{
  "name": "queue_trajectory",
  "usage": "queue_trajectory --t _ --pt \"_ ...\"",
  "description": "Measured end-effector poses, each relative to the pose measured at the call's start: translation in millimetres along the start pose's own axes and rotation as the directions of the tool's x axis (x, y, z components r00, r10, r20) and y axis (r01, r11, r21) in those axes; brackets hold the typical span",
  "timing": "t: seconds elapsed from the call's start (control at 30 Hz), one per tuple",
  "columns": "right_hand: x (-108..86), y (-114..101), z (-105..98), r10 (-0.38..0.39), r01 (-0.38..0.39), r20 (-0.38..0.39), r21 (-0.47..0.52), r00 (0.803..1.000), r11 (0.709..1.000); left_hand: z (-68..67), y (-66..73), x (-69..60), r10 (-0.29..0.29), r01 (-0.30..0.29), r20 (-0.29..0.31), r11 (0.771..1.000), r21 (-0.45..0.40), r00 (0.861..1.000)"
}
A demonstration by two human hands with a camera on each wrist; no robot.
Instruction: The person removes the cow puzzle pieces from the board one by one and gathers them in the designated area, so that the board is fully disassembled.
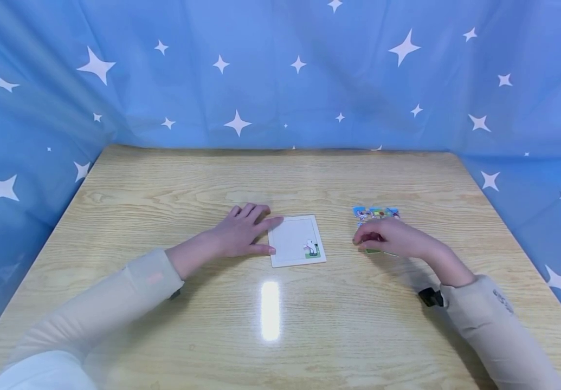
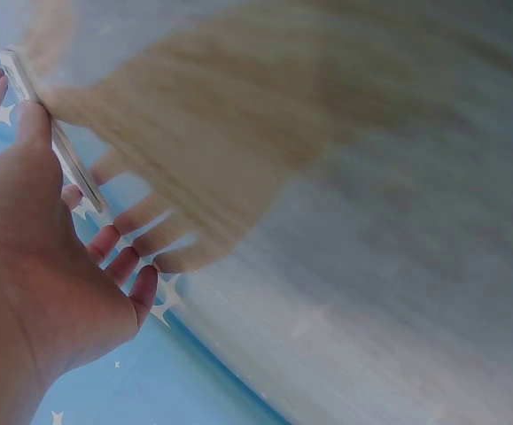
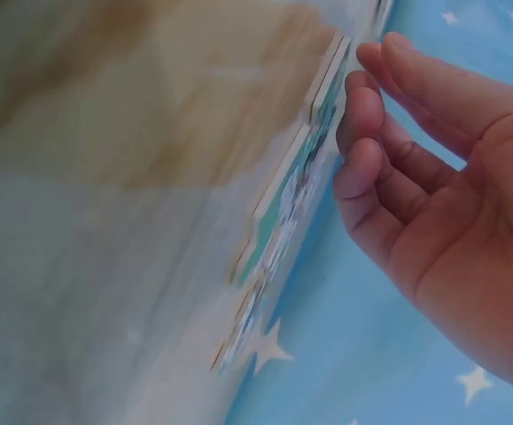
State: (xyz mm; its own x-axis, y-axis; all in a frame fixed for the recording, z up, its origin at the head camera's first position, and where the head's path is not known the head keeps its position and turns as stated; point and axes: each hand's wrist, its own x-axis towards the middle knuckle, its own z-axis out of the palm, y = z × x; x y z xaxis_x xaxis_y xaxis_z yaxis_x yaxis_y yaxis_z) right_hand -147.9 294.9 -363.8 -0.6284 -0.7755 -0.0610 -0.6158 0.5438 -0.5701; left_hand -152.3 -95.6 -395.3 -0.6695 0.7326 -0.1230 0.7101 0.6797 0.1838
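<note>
A shallow white puzzle tray lies flat near the middle of the table. One picture piece, with a white figure on green, sits in its near right corner. My left hand rests at the tray's left side, fingers spread, thumb and index finger touching that edge. Over at the right, several colourful puzzle pieces lie together on the table. My right hand hovers over the nearer ones with loosely bent fingers and hides part of them. In the right wrist view no piece shows between its fingers.
The wood-grain table has a bright light reflection in front of the tray. A blue curtain with white stars hangs behind the table and along both sides.
</note>
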Motion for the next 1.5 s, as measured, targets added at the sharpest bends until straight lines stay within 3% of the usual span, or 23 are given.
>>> queue_trajectory --t 0.33,0.83,1.5 --pt "21.7 -16 2 0.068 -0.067 0.045 -0.014 0.997 0.998 1.2 -1.7 -1.2 0.007 -0.007 -0.018 1.000 -0.008 1.000" --pt "46.2 -24 12 0.041 -0.038 0.071 -0.046 0.997 0.998 -1.4 -1.3 -1.8 0.002 -0.002 -0.014 1.000 -0.008 1.000" --pt "66.9 -36 22 -0.010 0.009 0.104 0.002 0.995 1.000 -0.4 -0.1 0.5 0.005 -0.005 -0.010 1.000 0.002 1.000"
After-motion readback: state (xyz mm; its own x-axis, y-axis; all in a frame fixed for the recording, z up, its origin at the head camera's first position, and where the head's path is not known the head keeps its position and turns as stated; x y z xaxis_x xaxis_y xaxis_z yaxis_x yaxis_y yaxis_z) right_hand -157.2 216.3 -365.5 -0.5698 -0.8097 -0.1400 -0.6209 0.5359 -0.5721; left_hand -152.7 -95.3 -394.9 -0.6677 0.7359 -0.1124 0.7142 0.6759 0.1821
